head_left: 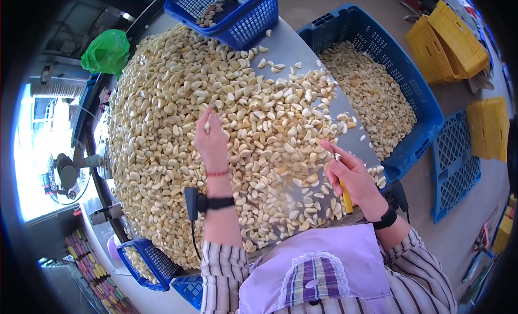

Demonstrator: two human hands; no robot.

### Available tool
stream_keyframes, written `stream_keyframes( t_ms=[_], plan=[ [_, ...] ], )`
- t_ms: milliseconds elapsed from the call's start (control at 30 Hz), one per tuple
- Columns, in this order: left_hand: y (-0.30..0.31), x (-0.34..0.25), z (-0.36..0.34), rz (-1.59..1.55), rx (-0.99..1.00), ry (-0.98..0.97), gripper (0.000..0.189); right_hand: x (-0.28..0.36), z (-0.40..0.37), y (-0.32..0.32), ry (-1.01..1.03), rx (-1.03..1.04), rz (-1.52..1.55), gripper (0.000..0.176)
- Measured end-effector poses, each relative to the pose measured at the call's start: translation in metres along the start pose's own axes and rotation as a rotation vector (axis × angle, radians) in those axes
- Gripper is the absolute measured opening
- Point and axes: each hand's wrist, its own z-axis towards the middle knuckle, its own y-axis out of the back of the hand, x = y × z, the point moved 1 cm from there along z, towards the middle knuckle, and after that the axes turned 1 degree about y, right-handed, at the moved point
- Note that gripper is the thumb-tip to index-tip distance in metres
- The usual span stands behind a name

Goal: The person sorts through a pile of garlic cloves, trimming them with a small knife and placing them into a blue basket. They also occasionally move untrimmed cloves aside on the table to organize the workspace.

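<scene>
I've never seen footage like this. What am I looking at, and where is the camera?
There is no machine here. A camera worn on a person's head looks down at their two bare hands. A metal table is heaped with pale kernels, perhaps cashews. The left hand pinches a single kernel in its fingers. The right hand grips a yellow-handled tool. A big blue crate on the right holds more kernels. A far blue basket and a near blue basket sit at the table's edges.
</scene>
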Motion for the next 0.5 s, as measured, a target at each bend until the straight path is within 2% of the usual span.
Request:
stream_keyframes(
  t_ms=[33,67,133,200,267,300,367,433,500],
  plan=[
    [-0.001,-0.002,0.009,0.657,-0.184,-0.426,0.015,0.0,0.001,-0.001,0.0,0.002,-0.002,0.046],
    [-0.002,0.004,0.006,0.658,-0.192,-0.426,0.015,0.001,0.001,-0.003,-0.001,0.01,-0.006,0.046],
    [-0.032,-0.007,-0.017,1.329,0.044,-0.772,0.014,0.002,0.003,-0.005,-0.03,-0.019,-0.028,0.046],
    [-0.052,-0.037,-0.054,1.343,0.332,-0.528,0.015,0.003,0.004,-0.003,-0.023,-0.019,-0.006,0.046],
    [-0.056,-0.024,-0.087,1.242,0.758,-0.518,0.013,0.002,0.005,-0.002,-0.029,-0.023,0.013,0.046],
    [-0.054,-0.025,-0.087,1.244,0.759,-0.511,0.013,0.002,0.005,-0.001,-0.032,-0.029,0.017,0.045],
    [-0.048,-0.036,-0.085,1.011,0.781,-0.753,0.012,0.002,0.006,-0.001,-0.036,-0.041,0.027,0.045],
    [-0.039,-0.048,-0.05,1.118,0.316,-0.298,0.014,0.002,0.005,0.0,-0.013,-0.028,0.027,0.045],
    [-0.023,-0.045,-0.006,1.238,0.031,-0.452,0.017,0.001,0.005,0.0,-0.012,-0.021,0.029,0.045]
  ],
)
